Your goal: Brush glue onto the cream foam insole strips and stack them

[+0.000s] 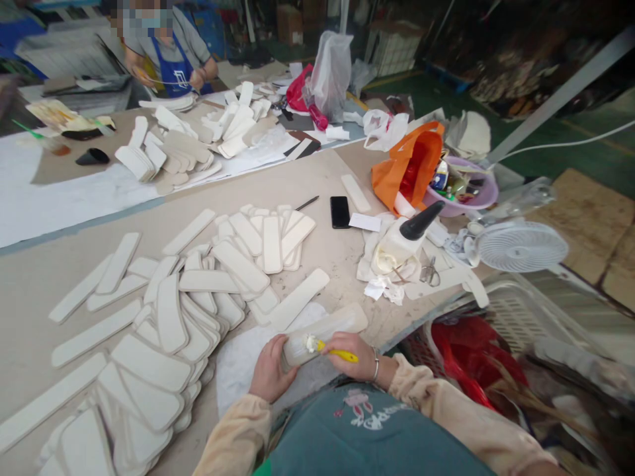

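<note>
In front of my body, a long pale strip with rounded ends (344,322) lies on a white sheet (238,360) at the table's near edge. The strip's left end is between the thumb and fingers of my left hand (272,369). My right hand (351,352) is closed around the yellow handle of a small brush (342,356). White paste clings to the brush tip, which touches the strip's surface, and a whitish film shows there. Just beyond lies another white strip (300,299). A large heap of similar strips (171,314) spreads to the left of my hands.
At the right stand a white container with a black spout (401,241), scissors (430,272), a white fan (520,246), an orange bag (409,165) and a purple basin (489,192). A phone (340,212) lies mid-table. Across the table a person (171,56) holds something thin.
</note>
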A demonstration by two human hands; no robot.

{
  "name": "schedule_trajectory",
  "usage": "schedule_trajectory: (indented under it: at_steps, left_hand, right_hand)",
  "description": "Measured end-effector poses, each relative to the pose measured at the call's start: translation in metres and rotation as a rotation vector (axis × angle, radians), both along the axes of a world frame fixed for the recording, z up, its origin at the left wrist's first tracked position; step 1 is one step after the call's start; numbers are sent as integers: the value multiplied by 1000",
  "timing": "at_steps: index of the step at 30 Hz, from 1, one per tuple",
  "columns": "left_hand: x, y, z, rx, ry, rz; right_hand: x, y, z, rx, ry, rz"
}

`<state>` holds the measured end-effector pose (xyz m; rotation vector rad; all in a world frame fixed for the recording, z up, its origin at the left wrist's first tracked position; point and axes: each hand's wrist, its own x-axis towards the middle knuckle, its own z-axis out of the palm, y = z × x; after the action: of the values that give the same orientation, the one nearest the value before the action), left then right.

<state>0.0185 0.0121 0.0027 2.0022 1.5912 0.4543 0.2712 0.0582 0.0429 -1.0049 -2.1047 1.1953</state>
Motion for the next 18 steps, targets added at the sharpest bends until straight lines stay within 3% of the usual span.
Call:
schedule_trajectory:
  at_steps: [7,10,13,18]
  left_hand:
    - [-2,-1,-4,17,16,0]
    - [-2,-1,-4,19,15,4]
    - [-2,0,-1,19,8,13]
    - [1,1,5,1,-9,26]
  right_hand:
    - [78,16,0,-2,-84,-273]
    - [99,15,6,11,-140,-323]
    - [86,10,13,-7,-117,-257]
    - [13,0,16,-28,41,7]
